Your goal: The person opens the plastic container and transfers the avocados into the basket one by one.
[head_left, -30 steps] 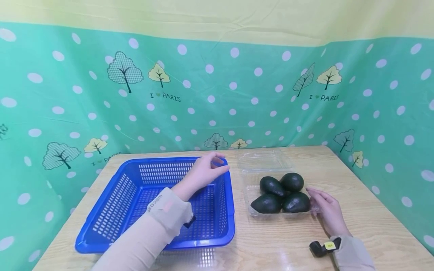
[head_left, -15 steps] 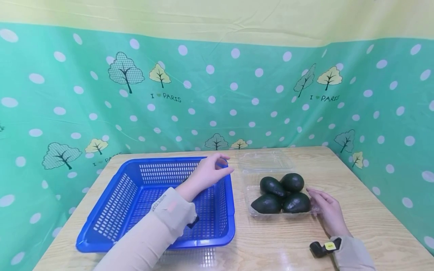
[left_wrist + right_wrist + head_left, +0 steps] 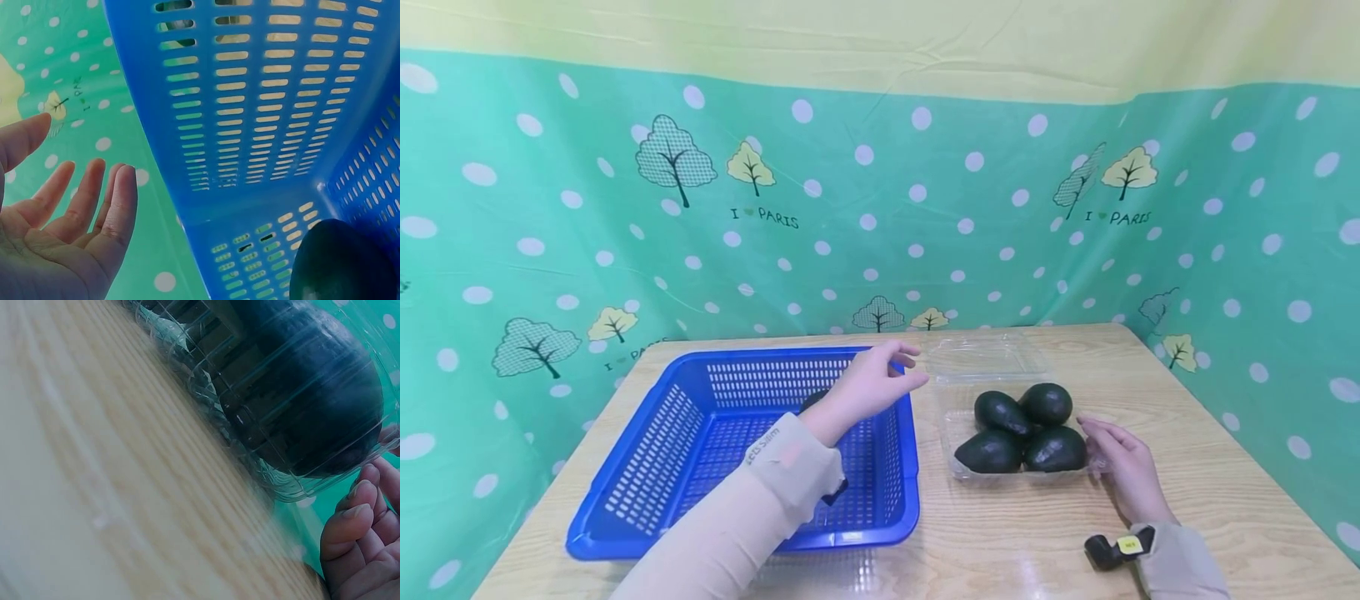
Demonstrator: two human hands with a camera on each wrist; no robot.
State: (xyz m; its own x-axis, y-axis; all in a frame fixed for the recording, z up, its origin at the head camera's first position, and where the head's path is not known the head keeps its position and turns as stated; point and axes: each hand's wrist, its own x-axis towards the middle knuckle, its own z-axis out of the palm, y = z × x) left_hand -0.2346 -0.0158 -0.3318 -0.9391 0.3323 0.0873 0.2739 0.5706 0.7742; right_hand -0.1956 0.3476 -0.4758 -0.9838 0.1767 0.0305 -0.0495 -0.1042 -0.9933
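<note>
- Four avocados [image 3: 1022,426] sit heaped in the clear plastic clamshell tray [image 3: 958,433] on the table [image 3: 1015,533], just right of the blue basket [image 3: 700,450]; that pile looks the biggest risk to me. The two at the back lean on the two in front, so lifting one out could let its neighbour roll over the shallow rim.
- One more avocado [image 3: 340,262] already lies inside the basket, near its far wall (in the head view it is mostly hidden behind the left arm). Anything dropped in from a height could knock it and bruise both.
- The tray itself is thin and light. The right hand [image 3: 1123,467] rests with straight, relaxed fingers [image 3: 350,515] against its near right edge, gripping nothing; if that steadying touch slips, I would expect the tray to skid across the smooth wood or tip.
- The hinged lid [image 3: 985,357] lies open behind the tray, and a careless reach could catch it and drag the whole pack.
- The left hand [image 3: 872,383] hovers over the basket's right rim, fingers [image 3: 87,194] spread loosely and empty. Crossing toward the fruit, its sleeve could snag that rim and jolt the basket.
- Smallest worry: the dark skins look smooth, so a loose pinch might let one slide free.
</note>
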